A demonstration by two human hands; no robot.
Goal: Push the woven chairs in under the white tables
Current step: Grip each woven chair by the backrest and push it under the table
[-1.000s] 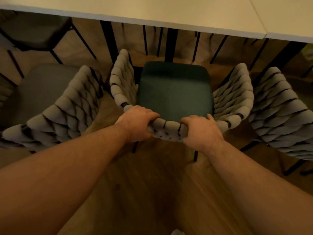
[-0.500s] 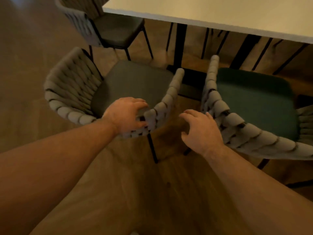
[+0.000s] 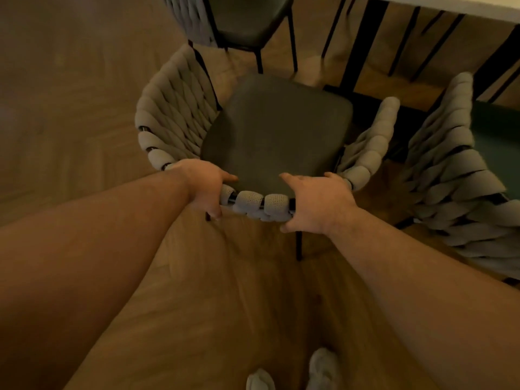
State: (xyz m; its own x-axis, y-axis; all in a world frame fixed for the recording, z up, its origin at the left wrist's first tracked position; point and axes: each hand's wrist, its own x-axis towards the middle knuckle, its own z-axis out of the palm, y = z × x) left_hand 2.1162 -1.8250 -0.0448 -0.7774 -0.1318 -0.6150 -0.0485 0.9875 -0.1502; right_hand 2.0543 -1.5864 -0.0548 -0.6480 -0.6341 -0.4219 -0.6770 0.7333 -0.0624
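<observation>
A woven chair [image 3: 174, 114] with a dark grey seat stands in front of me, its open side toward the white table [image 3: 461, 5] at the top right. My left hand [image 3: 204, 188] grips the left part of its woven back rim, and my right hand [image 3: 315, 204] grips the right part. A short stretch of rim shows between the two hands. The seat lies outside the table edge.
A second woven chair [image 3: 455, 175] with a green seat stands close on the right, partly under the table. A third chair [image 3: 247, 21] sits at the top. Black table legs [image 3: 363, 46] stand beyond the seat. Wooden floor [image 3: 67, 114] spreads to the left; my feet show below.
Both hands left the green-seated chair and moved left to the grey-seated one. The right hand, open in the air half a second ago, now grips the rim beside the left hand.
</observation>
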